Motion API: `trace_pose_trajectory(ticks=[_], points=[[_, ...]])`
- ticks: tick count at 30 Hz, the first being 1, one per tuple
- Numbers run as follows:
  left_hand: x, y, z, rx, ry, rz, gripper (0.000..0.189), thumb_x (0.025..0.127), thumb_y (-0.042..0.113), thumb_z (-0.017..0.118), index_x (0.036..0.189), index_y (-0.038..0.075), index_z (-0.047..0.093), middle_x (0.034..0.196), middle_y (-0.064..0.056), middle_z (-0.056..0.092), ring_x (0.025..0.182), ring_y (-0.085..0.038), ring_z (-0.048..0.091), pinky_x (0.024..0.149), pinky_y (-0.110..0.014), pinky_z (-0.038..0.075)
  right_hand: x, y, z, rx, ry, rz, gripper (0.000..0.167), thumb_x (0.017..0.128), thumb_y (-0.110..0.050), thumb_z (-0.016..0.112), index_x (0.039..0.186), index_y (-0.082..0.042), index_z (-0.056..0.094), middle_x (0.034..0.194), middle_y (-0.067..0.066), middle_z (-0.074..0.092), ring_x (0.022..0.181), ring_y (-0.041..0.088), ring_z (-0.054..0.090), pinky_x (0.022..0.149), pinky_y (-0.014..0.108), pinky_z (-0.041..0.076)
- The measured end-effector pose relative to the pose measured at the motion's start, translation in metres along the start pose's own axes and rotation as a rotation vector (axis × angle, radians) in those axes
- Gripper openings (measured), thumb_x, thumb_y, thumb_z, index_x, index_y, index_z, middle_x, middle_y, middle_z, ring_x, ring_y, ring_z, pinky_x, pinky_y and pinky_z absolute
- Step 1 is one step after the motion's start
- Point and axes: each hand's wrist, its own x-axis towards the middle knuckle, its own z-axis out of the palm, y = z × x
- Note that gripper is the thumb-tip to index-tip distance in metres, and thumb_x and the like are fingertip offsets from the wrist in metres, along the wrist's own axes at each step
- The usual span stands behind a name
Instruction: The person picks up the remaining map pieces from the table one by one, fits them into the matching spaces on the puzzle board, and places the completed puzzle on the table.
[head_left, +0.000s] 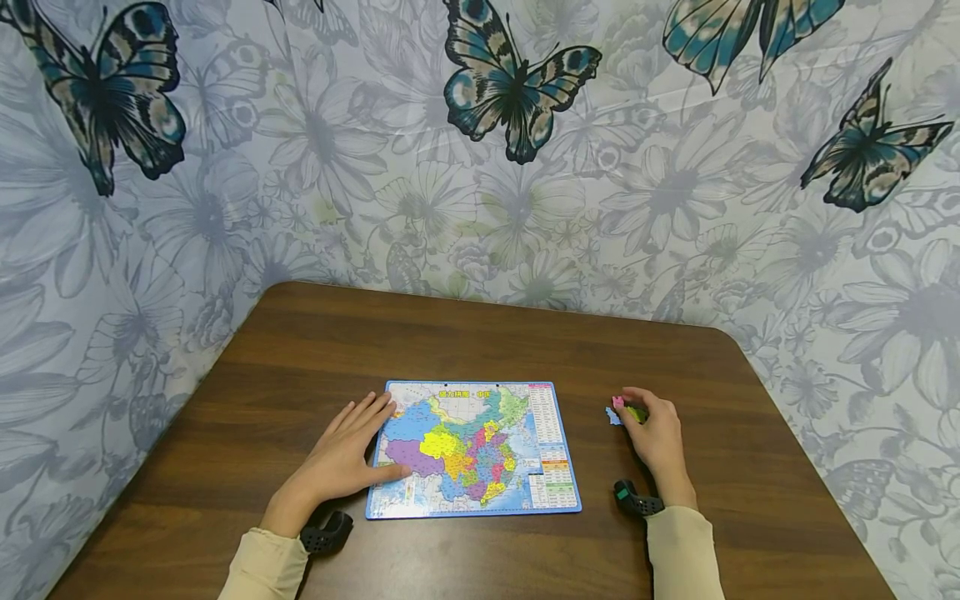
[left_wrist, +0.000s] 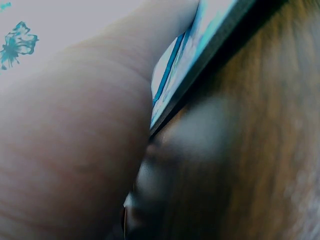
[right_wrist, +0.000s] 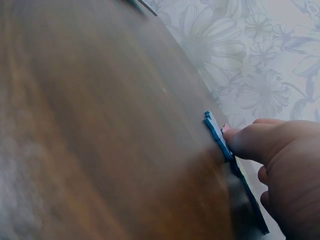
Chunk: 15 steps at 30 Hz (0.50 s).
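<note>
A map puzzle board [head_left: 472, 450] with a blue rim lies flat on the table, its coloured map pieces fitted in the middle. My left hand [head_left: 345, 454] rests on the board's left edge with fingers spread and the thumb over its lower left part. To the right of the board, my right hand [head_left: 658, 433] pinches a small pink puzzle piece [head_left: 618, 402] between thumb and forefinger. A blue puzzle piece [head_left: 613, 416] and a green puzzle piece [head_left: 637, 413] lie by the fingers, the green one partly hidden. In the right wrist view the thumb covers most of the pink piece.
The brown wooden table [head_left: 480, 342] has rounded far corners. Behind it hangs a pale flowered cloth [head_left: 322, 208] with large butterflies. Each wrist wears a black camera band, a left one [head_left: 327, 533] and a right one [head_left: 636, 498].
</note>
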Motion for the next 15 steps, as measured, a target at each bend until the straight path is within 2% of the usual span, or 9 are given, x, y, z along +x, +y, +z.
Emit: trace_pose_trajectory(ticks=[9,15], points=[[-0.0004,-0.0007,0.0009,-0.004,0.002,0.000,0.105,0.082,0.070,0.073,0.161,0.010,0.038,0.170,-0.009,0.027,0.158,-0.035,0.022,0.128,-0.057,0.010,-0.0012,0.0018,0.0007,0.014,0.014,-0.047,0.033,0.095,-0.004,0.073,0.127,-0.002,0.068,0.121,0.020,0.074,0.122,0.044,0.053,0.108,0.060,0.038],[-0.0003,-0.0002,0.0005,-0.006,0.000,-0.004,0.106,0.081,0.071,0.073,0.161,0.010,0.037,0.170,-0.008,0.027,0.158,-0.035,0.021,0.128,-0.056,0.010,0.0000,0.0013,0.0013,-0.015,0.011,-0.059,0.034,0.093,-0.016,0.079,0.120,0.003,0.072,0.117,0.024,0.073,0.112,0.045,0.057,0.100,0.058,0.042]])
